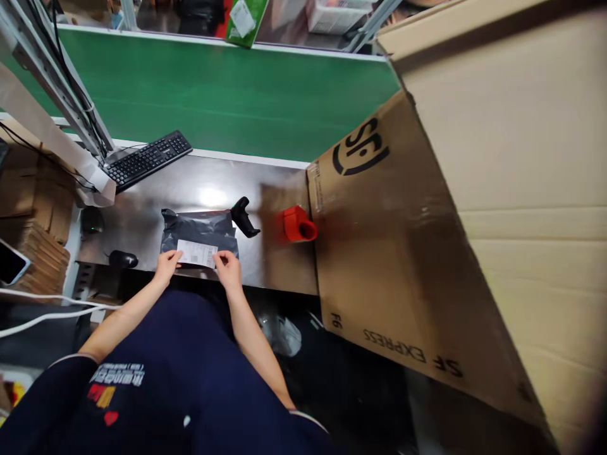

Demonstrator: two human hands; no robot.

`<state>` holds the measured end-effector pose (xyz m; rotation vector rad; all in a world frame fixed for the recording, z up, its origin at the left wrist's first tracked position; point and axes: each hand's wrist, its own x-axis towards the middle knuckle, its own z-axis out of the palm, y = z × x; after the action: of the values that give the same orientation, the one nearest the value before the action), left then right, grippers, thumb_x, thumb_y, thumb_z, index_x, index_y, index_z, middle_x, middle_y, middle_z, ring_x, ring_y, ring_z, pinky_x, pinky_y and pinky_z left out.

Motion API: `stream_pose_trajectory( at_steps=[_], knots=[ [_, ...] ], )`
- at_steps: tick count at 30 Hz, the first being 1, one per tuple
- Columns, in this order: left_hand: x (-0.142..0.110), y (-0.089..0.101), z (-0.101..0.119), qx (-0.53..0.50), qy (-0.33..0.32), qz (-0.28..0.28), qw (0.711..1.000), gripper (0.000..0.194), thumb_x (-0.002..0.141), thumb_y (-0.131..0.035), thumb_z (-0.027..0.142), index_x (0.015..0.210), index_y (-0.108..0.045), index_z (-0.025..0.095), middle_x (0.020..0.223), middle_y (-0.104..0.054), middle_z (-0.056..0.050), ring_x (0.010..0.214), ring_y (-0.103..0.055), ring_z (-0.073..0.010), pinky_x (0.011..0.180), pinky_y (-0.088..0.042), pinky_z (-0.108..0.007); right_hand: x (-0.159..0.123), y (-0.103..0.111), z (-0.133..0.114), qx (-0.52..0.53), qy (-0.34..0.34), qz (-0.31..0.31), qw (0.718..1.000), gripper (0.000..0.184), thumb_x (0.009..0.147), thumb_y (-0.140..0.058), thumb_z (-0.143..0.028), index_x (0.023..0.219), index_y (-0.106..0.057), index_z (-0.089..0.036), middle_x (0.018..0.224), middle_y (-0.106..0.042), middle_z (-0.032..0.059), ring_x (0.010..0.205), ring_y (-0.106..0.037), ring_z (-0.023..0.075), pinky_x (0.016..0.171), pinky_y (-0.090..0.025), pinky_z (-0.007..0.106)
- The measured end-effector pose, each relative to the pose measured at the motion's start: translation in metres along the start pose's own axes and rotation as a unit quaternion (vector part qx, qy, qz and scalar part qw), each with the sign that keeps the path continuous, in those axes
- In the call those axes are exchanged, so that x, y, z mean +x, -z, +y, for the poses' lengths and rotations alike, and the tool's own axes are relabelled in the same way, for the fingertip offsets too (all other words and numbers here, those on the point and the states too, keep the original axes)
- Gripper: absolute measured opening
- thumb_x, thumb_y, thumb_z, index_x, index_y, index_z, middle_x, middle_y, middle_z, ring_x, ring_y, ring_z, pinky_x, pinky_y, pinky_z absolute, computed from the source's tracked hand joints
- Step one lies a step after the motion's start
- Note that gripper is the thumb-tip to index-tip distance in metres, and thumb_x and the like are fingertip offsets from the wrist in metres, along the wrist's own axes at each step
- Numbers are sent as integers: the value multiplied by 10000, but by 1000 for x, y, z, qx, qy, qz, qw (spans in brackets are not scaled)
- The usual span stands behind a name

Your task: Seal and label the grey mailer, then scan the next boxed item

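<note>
A dark grey plastic mailer bag [202,226] lies flat on the metal table near its front edge. On its near side is a white printed shipping label [197,253]. My left hand [167,265] pinches the label's left end, and the fingers of my right hand [228,270] are closed on its right end. Whether the label is fully stuck to the bag I cannot tell. Just beyond the bag's right corner rests a black handheld scanner [243,218], close to or touching the bag.
A red holder [298,224] stands right of the scanner, against a large cardboard box [379,253]. A black keyboard [149,159] lies at the back left, a mouse [123,258] at the front left. A green panel [227,101] closes off the table's back.
</note>
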<state>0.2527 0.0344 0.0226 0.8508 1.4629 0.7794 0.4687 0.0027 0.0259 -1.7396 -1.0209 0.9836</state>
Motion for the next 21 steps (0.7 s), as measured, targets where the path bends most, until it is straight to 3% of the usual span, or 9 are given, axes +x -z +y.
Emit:
stream_pose_trajectory(
  at_steps=[4,8,12,14,16,18,19,21],
  knots=[
    [23,-11,-4,78,-25,12,997,321,811,-705,515,745,-743,202,732,-715,-32,722,-665,-209,676,-530,-320,28,0,9,-125,14,30,992,236,868,-662,-446,811,-708,-222,1227,-686,158,1208,-586,318,1120,-448,520],
    [38,-18,-10,201,-60,22,977,310,862,-638,433,663,-712,207,597,-642,-13,656,-620,-196,715,-456,-320,45,-10,19,-227,0,28,973,203,940,-654,-365,878,-725,-186,1588,-458,203,1477,-385,380,1215,-318,595],
    [42,-11,-16,305,-88,16,948,375,887,-623,443,599,-681,210,532,-614,-15,625,-601,-198,708,-425,-321,43,-16,34,-289,33,20,956,201,963,-655,-358,963,-727,-170,1679,-352,231,1549,-303,390,1247,-275,599],
    [37,-2,-17,350,-106,16,931,411,917,-589,456,613,-698,203,573,-659,-44,645,-620,-213,726,-445,-335,36,-15,40,-318,42,35,947,307,954,-674,-392,1136,-722,-149,1684,-346,258,1539,-327,404,1239,-293,615],
    [32,3,-15,383,-135,15,914,414,953,-545,448,720,-763,184,750,-762,-102,798,-685,-246,829,-485,-358,27,-15,43,-346,57,58,935,559,963,-659,-454,1396,-620,-103,1698,-321,290,1548,-324,419,1238,-299,632],
    [29,1,-12,416,-197,-18,888,402,983,-524,428,1001,-825,162,1086,-817,-158,1096,-707,-279,1021,-477,-388,21,-19,43,-375,86,65,921,743,1008,-576,-504,1585,-437,-58,1722,-286,303,1589,-276,416,1263,-265,643],
    [29,-3,-10,445,-243,-47,861,433,1002,-509,418,1189,-800,157,1279,-782,-173,1266,-662,-288,1126,-433,-408,19,-23,42,-389,105,51,914,764,1037,-517,-505,1633,-366,-53,1736,-272,293,1613,-246,403,1283,-234,642],
    [36,-15,-10,523,-335,-113,776,545,1040,-459,390,1501,-621,149,1574,-610,-174,1514,-494,-293,1278,-296,-458,19,-31,42,-413,148,-19,899,717,1079,-409,-458,1674,-306,-71,1761,-259,242,1648,-200,368,1321,-165,628]
  ],
)
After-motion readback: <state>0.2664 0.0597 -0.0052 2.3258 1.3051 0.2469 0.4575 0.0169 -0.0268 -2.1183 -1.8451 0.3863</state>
